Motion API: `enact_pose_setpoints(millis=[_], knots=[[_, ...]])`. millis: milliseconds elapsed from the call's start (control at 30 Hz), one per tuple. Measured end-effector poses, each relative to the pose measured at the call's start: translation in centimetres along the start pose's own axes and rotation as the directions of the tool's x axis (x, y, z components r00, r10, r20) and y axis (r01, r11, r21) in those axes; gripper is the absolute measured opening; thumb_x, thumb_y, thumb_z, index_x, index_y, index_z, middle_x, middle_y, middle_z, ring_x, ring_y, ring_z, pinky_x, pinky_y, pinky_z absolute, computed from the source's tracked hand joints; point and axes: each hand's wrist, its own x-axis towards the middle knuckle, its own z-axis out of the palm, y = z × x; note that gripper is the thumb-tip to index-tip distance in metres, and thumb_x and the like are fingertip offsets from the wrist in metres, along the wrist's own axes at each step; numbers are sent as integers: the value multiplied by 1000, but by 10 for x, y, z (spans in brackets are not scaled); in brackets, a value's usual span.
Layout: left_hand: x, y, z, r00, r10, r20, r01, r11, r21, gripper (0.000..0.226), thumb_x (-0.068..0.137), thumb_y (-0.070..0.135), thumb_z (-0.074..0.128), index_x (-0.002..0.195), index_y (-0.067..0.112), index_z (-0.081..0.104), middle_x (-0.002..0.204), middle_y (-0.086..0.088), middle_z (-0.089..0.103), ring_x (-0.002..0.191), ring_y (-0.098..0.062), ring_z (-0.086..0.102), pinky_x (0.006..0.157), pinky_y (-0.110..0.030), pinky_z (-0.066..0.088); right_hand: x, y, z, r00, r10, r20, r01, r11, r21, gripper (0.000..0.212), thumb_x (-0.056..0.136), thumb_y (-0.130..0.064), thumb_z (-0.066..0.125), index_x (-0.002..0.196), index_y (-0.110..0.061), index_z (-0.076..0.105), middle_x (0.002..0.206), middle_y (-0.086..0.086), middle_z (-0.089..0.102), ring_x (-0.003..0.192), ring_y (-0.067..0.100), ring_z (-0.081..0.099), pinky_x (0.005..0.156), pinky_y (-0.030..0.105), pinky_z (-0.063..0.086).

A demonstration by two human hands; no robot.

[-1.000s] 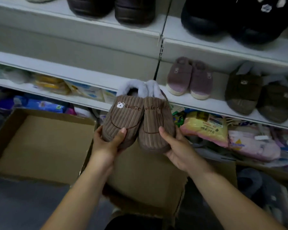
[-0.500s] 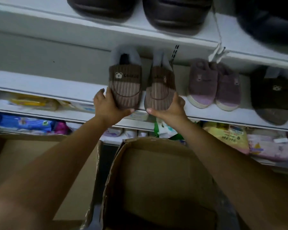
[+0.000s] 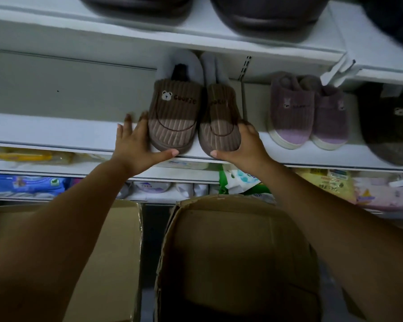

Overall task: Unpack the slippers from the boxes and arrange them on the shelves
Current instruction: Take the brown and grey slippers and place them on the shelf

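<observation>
Directly below the hands, the open, tattered brown cardboard box [image 3: 237,252] is where a slipper would likely land if it slid off, since the toes sit right at the front lip of the white shelf [image 3: 56,133]. Letting go before nudging the pair deeper could cause that. This box shows only bare cardboard walls and its bottom is lost in shadow, while the second brown cardboard box [image 3: 116,247] to its left also shows nothing inside. Higher up, the left hand [image 3: 135,145] lies spread, with straight fingers along the outer side and its thumb across the toe. The right hand [image 3: 244,145] cups the other toe, its fingers wrapped against the side. Between them the brown ribbed corduroy slippers [image 3: 175,117] rest on the shelf, touching each other. A sideways shove could bump the mauve fleece slippers [image 3: 291,112] nearby. Dark slippers [image 3: 265,15] sit on the shelf above.
</observation>
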Motion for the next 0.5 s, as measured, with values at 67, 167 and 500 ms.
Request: enact_pose_setpoints(millis=[67,167,500], knots=[[-2,4,4,999,-2,-40,4,999,45,130,62,96,45,162,23,5,170,-2,13,156,-35,-3,125,-53,-1,4,0,1,1000,-10,6,10,1000,-20,111,66,-52,90,154,-17,32,160,9,25,146,29,27,119,39,30],[-2,5,1,1000,-9,-10,10,999,39,131,61,97,44,162,24,4,170,-2,10,156,-32,-6,125,-52,-2,-1,3,3,1000,-19,10,19,1000,-17,112,68,-50,90,156,-19,29,161,7,23,148,28,25,120,38,28],[-21,22,-19,996,-67,56,73,992,-107,113,72,87,58,159,23,23,161,-10,35,151,-35,23,124,-54,20,-27,-22,-31,993,-17,115,41,977,-208,120,73,-58,83,160,-10,15,166,12,19,149,33,28,120,40,31]])
